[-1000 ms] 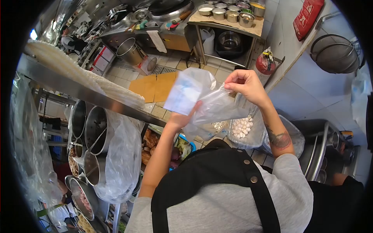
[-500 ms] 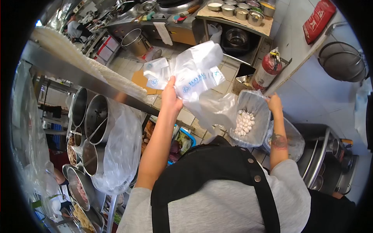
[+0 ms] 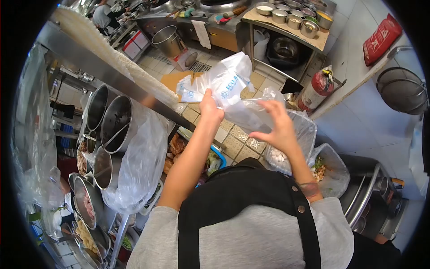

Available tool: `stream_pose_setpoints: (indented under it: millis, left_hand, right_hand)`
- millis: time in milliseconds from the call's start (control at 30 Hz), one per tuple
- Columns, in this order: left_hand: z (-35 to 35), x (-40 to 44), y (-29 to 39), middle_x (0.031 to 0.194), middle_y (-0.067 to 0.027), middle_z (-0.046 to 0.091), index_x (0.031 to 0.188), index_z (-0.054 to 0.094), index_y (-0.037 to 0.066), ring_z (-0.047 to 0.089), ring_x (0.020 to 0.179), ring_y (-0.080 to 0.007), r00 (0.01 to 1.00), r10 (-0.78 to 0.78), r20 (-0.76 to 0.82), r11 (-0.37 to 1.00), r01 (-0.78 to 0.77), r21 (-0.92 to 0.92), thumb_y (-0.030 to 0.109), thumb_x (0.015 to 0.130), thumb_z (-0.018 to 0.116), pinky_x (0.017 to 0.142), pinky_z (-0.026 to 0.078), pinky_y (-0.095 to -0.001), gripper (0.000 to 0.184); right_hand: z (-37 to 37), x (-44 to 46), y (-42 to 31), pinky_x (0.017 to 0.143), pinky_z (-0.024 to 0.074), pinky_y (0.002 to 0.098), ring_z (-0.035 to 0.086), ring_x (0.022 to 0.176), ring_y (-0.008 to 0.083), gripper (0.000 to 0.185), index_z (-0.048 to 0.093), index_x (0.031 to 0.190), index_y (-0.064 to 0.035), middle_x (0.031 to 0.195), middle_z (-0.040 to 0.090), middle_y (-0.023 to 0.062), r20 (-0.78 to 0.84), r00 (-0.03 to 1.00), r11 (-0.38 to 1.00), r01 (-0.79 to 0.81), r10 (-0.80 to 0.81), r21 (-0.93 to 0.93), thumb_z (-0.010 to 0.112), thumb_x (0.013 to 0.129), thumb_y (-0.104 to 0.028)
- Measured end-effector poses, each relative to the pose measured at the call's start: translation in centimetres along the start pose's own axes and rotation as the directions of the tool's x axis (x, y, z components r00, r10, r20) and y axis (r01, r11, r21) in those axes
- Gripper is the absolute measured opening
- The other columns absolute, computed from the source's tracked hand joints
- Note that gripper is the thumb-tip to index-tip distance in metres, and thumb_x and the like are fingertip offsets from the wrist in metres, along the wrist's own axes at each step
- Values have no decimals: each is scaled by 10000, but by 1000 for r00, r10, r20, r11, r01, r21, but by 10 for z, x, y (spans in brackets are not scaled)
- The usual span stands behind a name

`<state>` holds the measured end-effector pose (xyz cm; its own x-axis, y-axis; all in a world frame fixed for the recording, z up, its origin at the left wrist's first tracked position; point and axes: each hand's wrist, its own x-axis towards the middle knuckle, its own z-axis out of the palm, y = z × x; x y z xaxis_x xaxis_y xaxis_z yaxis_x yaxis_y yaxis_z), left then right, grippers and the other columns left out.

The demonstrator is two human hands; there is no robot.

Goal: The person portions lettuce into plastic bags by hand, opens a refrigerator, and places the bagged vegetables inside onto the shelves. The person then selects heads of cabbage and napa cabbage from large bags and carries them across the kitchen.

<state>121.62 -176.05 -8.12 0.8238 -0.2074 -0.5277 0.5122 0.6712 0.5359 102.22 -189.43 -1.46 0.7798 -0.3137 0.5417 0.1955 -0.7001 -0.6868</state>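
Observation:
A white plastic bag [image 3: 233, 74] with blue "ECO BAG" print is bunched in my left hand [image 3: 209, 106], whose fingers are closed around it. My right hand [image 3: 280, 127] is beside the bag's loose, translucent end, with thumb and fingers spread apart. Beneath that hand stands a bin with a clear liner [image 3: 305, 130]. Small white roundish pieces [image 3: 277, 157] lie in it, partly hidden by my right hand and forearm. Next to it, a second lined bin [image 3: 336, 172] holds brownish and green scraps.
Metal pots [image 3: 117, 123] and bowls of food fill the left rack, beside a hanging plastic sheet [image 3: 139, 166]. A fire extinguisher [image 3: 316, 89] stands at the right wall. Small metal tubs [image 3: 310, 29] sit on the counter ahead. Another person [image 3: 102, 18] is at the far left.
My right hand has left the rim of the lined bin and moved left and up to the plastic bag, its fingers spreading. My left hand keeps hold of the bag. The view has shifted slightly.

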Motion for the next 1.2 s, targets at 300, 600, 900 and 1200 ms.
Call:
stream_pose_setpoints:
  millis: [300,600,900,1200]
  left_hand:
    - [-43,18,-45,981,-113,629,1050,570,-52,602,835,-225,891,415,-183,878,-340,337,178,936,511,681,494,-388,264]
    - [-146,26,-61,855,-89,619,1003,603,1,564,763,-200,901,307,-306,717,-7,697,368,907,567,690,464,-382,381]
    - [-199,-49,-87,813,-94,642,873,654,9,596,680,-219,828,88,-553,861,217,461,306,837,611,617,471,-387,302]
    - [-358,-90,-61,895,-184,661,923,668,-1,641,772,-349,620,-27,-784,958,240,156,250,763,613,659,513,-441,302]
  right_hand:
    - [14,-9,31,559,429,216,548,627,99,44,655,821,11,795,626,52,18,988,854,-141,153,501,683,801,-16]
    - [-110,-37,142,753,468,300,542,814,153,361,442,1240,-23,953,567,45,-90,556,394,-458,827,797,529,946,-213]
    - [6,-64,236,714,480,283,585,778,156,143,594,963,19,834,613,64,448,801,918,-335,397,-214,614,848,-63]
    - [160,-111,-25,713,490,268,636,826,170,312,639,1029,3,884,673,109,963,260,835,-511,-74,202,534,925,-272]
